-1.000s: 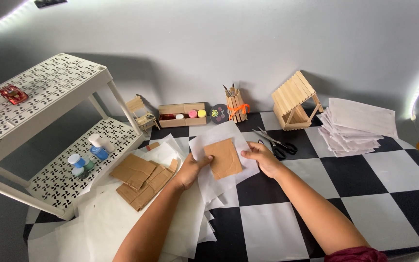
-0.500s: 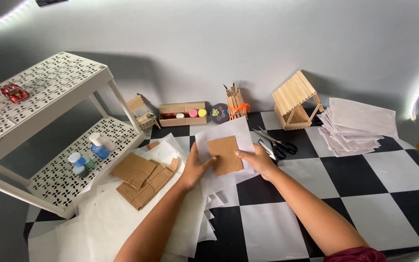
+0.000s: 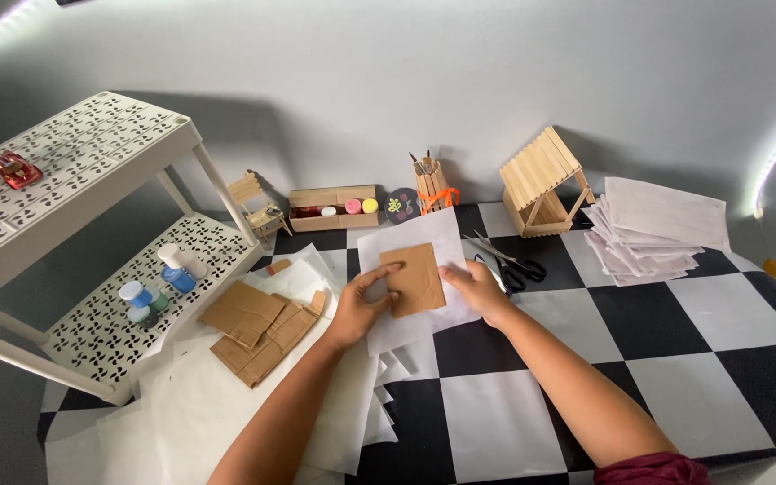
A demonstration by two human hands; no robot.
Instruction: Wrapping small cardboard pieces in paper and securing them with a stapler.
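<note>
Cardboard piece [image 3: 415, 279] sits between your grips, long axis running away from you, left hand [image 3: 358, 308] and right hand [image 3: 475, 289] pinching its side edges over white paper [image 3: 406, 328].

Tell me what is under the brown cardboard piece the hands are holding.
A white paper sheet lies directly under the cardboard piece, with the left hand and right hand at its sides. The paper covers the checkered floor beneath; anything else under it is hidden.

Matt brown cardboard piece [image 3: 414, 279], thin white paper sheet [image 3: 410, 251], wooden stick house [image 3: 542, 182]
</note>
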